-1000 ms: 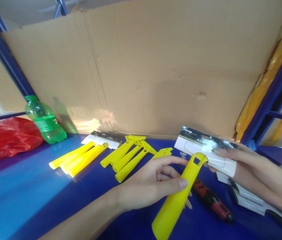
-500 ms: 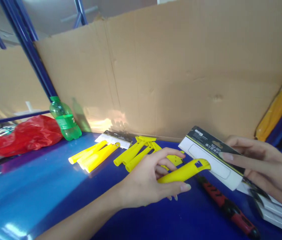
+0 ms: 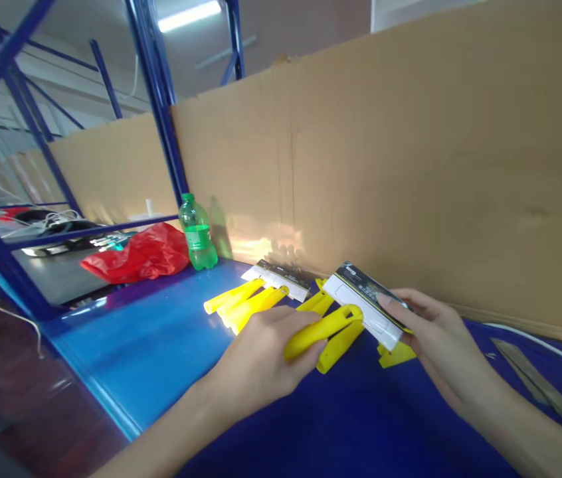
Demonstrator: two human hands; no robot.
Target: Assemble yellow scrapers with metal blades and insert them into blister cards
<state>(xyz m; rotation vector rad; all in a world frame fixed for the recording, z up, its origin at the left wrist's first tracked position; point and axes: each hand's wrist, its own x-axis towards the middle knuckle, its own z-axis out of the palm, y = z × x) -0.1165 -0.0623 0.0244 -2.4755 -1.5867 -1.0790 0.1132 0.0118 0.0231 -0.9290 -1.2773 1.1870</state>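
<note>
My left hand point(image 3: 261, 355) is closed around a yellow plastic handle point(image 3: 325, 328). The handle's slotted far end overlaps the lower white part of a black-and-white printed packaging card point(image 3: 355, 297); I cannot tell whether they are joined. That card is pinched along its right side by my right hand point(image 3: 438, 335), thumb on top. Behind and below my hands lie more yellow handles point(image 3: 338, 350), partly hidden, and a flat yellow piece point(image 3: 396, 355). Farther left, several yellow handles point(image 3: 256, 307) lie with their ends at another black-and-white card point(image 3: 281, 276).
A green bottle point(image 3: 197, 239) stands at the back left beside a red plastic bag point(image 3: 146, 255). A cardboard wall point(image 3: 390, 153) closes off the back of the blue table point(image 3: 171, 352). Blue rack posts point(image 3: 159, 99) rise at left. On the right lies a white cable point(image 3: 545, 342).
The view has swung right to left, so more rack shows. My right hand has brought the card leftwards over the table, up to the yellow handle in my left hand.
</note>
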